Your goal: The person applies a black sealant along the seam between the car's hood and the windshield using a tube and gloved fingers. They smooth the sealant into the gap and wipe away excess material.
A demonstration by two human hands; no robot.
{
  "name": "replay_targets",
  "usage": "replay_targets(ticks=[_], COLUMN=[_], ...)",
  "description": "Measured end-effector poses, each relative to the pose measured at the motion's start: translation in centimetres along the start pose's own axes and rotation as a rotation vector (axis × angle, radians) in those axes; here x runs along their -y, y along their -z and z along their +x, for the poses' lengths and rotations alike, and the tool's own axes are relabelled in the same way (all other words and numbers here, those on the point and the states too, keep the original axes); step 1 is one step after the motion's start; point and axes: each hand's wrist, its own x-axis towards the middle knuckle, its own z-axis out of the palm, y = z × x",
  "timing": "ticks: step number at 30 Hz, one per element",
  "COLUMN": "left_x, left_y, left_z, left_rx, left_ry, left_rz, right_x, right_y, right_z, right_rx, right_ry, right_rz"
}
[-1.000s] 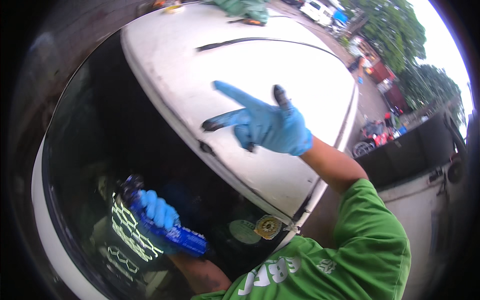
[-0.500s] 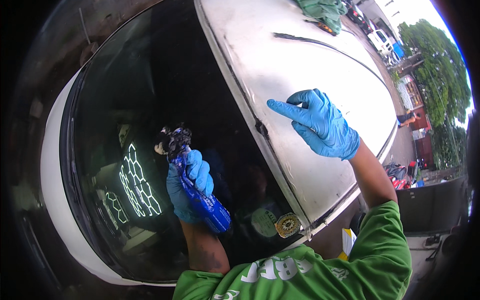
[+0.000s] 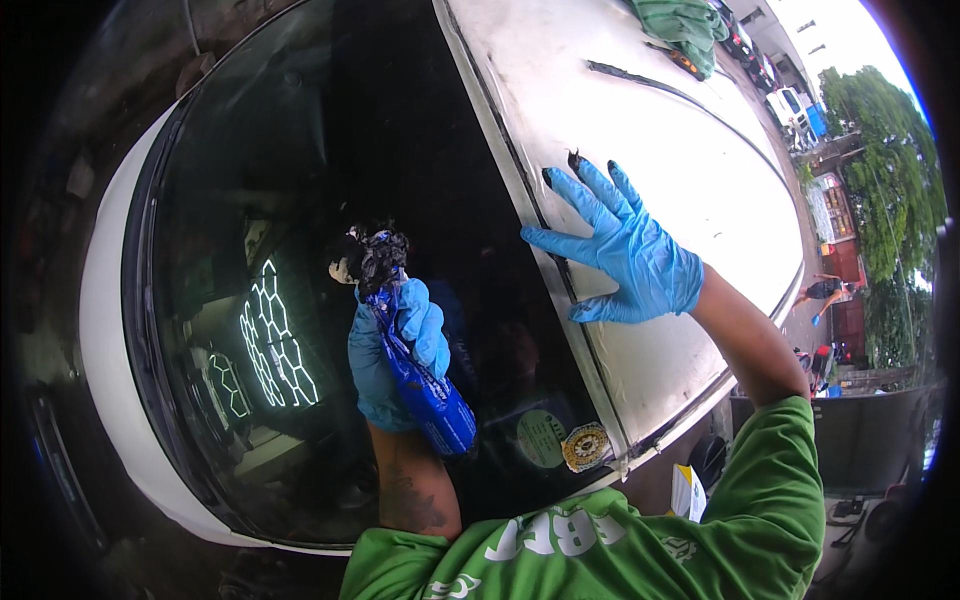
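Observation:
My left hand point(image 3: 400, 345), in a blue glove, is wrapped round a soft blue tube point(image 3: 432, 405). A lump of sticky black paste point(image 3: 382, 258) with a pale patch sits at the tube's upper end. Both are over the dark windshield point(image 3: 400, 150). My right hand point(image 3: 630, 250), gloved in blue too, has its fingers spread over the edge of the white car roof point(image 3: 700, 130). Black paste coats some of its fingertips, and a small black dab shows by them. The thumb side lies by the dark seam point(image 3: 558, 262) between glass and roof.
A green cloth point(image 3: 685, 30) lies on the roof's far part, near a black strip point(image 3: 660, 82). Two round stickers point(image 3: 585, 447) are on the glass's near corner. A yellow-and-white box point(image 3: 688, 492) stands beside the car. A person point(image 3: 825, 290) is far off at right.
My right hand has gone from a curled, pointing shape to spread fingers at the roof edge. The left hand, still gripping the blue tube, appears slightly higher and farther right.

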Motion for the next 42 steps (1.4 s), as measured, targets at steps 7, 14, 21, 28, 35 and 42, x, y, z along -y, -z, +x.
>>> replay_targets(ticks=[7, 14, 21, 28, 35, 42], left_x=[0.1, 0.2, 0.3, 0.4, 0.3, 0.3], left_y=[-0.5, -0.7, -1.0, -1.0, -0.8, -1.0], left_z=[0.2, 0.3, 0.3, 0.3, 0.3, 0.2], left_rx=[-0.011, -0.029, -0.046, -0.073, -0.055, -0.063], left_ry=[-0.008, 0.002, 0.022, 0.025, 0.043, 0.061], left_rz=[0.061, 0.056, 0.035, 0.057, 0.060, 0.033], right_x=[-2.0, -2.7, -1.4, -1.3, -1.4, -0.9], right_y=[-0.7, -1.2, -1.1, -0.4, -1.2, -0.6], right_z=[1.2, 0.1, -1.9, -2.3, -0.6, -0.7], right_rx=[-0.077, -0.154, -0.044, -0.100, -0.012, 0.026], right_ry=[0.105, 0.152, 0.149, 0.067, 0.043, 0.090], right_rz=[0.139, 0.193, 0.190, 0.193, 0.000, -0.001])
